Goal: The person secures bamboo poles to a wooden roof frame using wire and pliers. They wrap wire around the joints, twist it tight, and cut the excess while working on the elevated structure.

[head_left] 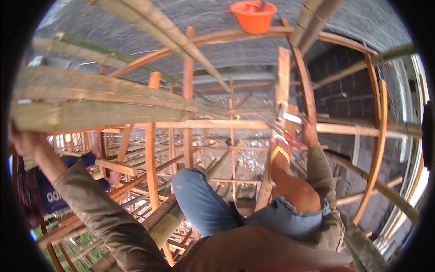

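High on the scaffold, a bamboo pole (95, 113) is gripped by the left hand (25, 141), its grip closed around the pole's underside. Pliers with red handles (284, 132) are held in the right hand (310, 129), its grip shut on them, just beside a sandalled foot (278, 156) and an upright timber post (282, 86). An orange bucket (253, 16) hangs well above.

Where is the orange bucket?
In the head view, the orange bucket sits at the top, right of centre, on the curved wooden beam, well above the right hand.
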The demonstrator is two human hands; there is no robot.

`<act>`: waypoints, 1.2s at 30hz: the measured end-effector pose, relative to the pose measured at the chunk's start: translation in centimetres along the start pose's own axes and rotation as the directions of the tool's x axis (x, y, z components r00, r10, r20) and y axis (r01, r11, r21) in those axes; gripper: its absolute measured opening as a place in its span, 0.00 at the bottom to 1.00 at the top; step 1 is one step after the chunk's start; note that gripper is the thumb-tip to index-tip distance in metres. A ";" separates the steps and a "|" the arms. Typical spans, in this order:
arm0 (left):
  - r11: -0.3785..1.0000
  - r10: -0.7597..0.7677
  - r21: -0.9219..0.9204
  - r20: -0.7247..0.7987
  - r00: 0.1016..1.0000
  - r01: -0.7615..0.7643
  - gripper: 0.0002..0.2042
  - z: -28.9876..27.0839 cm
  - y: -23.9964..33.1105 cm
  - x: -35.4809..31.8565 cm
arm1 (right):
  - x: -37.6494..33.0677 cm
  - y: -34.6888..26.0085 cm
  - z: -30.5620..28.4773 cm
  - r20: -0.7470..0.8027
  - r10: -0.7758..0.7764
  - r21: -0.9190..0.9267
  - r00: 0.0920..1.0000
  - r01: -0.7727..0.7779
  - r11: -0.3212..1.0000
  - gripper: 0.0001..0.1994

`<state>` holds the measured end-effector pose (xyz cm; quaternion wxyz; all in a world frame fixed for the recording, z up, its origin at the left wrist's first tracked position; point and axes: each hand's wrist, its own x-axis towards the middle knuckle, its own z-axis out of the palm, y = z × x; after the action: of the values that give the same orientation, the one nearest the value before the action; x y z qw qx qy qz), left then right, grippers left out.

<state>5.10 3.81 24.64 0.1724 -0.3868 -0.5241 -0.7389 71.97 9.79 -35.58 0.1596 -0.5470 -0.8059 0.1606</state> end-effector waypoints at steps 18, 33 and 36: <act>0.586 -0.749 -0.208 0.229 0.622 0.783 0.10 -3.2 -2.1 -32.8 | 5.2 -18.2 -5.7 -0.139 -0.114 0.443 0.984 0.165 0.881 0.18; 0.185 -0.848 0.114 0.521 0.100 0.976 0.19 -0.6 -5.3 -55.6 | 2.7 -25.6 -2.5 0.503 -0.414 0.787 0.759 -0.204 0.582 0.26; 0.298 -0.793 0.137 0.587 0.165 0.945 0.21 0.6 -4.7 -54.9 | 3.0 -25.4 -2.5 0.519 -0.398 0.786 0.756 -0.240 0.569 0.16</act>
<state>37.46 -2.04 -19.62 -0.4999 -0.2246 -0.5703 -0.6119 50.93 3.88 -22.12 0.1118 -0.2780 -0.6647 0.6844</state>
